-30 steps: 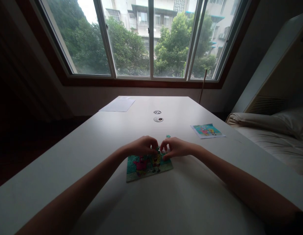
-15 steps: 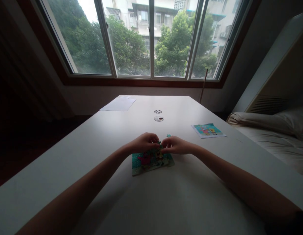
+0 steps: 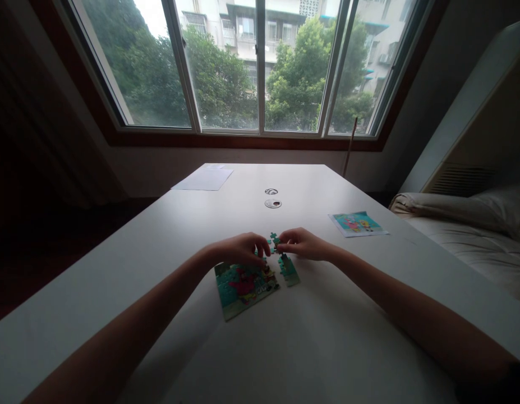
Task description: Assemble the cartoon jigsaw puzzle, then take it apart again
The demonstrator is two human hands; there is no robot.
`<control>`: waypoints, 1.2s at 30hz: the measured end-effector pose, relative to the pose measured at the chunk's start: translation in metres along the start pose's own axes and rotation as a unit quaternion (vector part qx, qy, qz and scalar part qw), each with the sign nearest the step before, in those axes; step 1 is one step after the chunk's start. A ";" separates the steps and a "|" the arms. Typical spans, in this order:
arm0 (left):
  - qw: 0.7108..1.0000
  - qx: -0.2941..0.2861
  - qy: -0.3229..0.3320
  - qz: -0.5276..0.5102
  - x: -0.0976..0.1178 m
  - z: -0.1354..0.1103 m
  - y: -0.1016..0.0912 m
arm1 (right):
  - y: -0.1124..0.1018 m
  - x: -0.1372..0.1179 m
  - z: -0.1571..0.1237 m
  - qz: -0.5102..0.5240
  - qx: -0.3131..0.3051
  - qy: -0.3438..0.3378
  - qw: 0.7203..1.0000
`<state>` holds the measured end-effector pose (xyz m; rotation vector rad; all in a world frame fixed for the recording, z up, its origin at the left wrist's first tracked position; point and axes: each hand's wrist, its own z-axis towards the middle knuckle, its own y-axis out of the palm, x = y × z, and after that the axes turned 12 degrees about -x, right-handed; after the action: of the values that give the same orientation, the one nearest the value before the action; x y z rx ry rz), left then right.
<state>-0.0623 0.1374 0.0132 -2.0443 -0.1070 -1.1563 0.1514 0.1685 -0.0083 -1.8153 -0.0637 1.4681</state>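
Observation:
A partly joined jigsaw puzzle (image 3: pixel 245 289) with a pink figure on a teal ground lies tilted on the white table. My left hand (image 3: pixel 243 247) bends over its upper edge, fingers curled and thumb on the puzzle; the exact grip is partly hidden. To the right, a narrow joined strip of jigsaw pieces (image 3: pixel 289 272) lies apart from the larger part, a gap between them. My right hand (image 3: pixel 304 244) pinches teal jigsaw pieces at the top of this strip. A small teal jigsaw piece (image 3: pixel 273 237) shows between the two hands.
A printed picture sheet (image 3: pixel 358 224) in similar colours lies to the right on the white table (image 3: pixel 260 348). Two round discs (image 3: pixel 272 203) are set at the table's middle. White paper (image 3: pixel 203 179) lies far left. Beyond the right edge is a cushioned seat (image 3: pixel 474 224).
The puzzle has come apart: its larger left part has shifted left and toward me, turning slightly, while the right strip stays. My left hand moved a little left.

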 end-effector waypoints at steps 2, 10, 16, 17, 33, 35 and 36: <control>0.998 0.044 0.004 -0.034 -0.001 0.003 0.001 | 0.001 0.000 0.000 0.002 0.000 -0.005 1.000; 0.974 0.161 0.040 -0.155 -0.002 0.016 0.014 | 0.003 -0.002 -0.001 0.083 -0.009 0.032 0.996; 0.950 0.231 0.083 -0.195 0.000 0.020 0.016 | 0.000 -0.002 -0.001 0.172 0.039 0.125 0.976; 0.946 0.236 0.084 -0.205 0.000 0.020 0.016 | 0.000 -0.001 0.000 0.180 0.042 0.124 0.975; 0.898 0.240 0.049 -0.365 0.007 0.018 0.020 | 0.001 0.000 0.002 0.047 0.149 0.006 0.988; 0.899 0.235 0.055 -0.367 0.008 0.017 0.020 | 0.001 -0.002 0.001 0.152 0.086 0.012 0.985; 0.899 0.232 0.059 -0.367 0.008 0.017 0.020 | 0.001 -0.003 0.000 0.208 0.040 0.018 0.977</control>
<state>-0.0372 0.1318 0.0028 -1.5153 -1.0640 -1.5078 0.1504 0.1663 -0.0061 -1.8626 0.4125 1.6914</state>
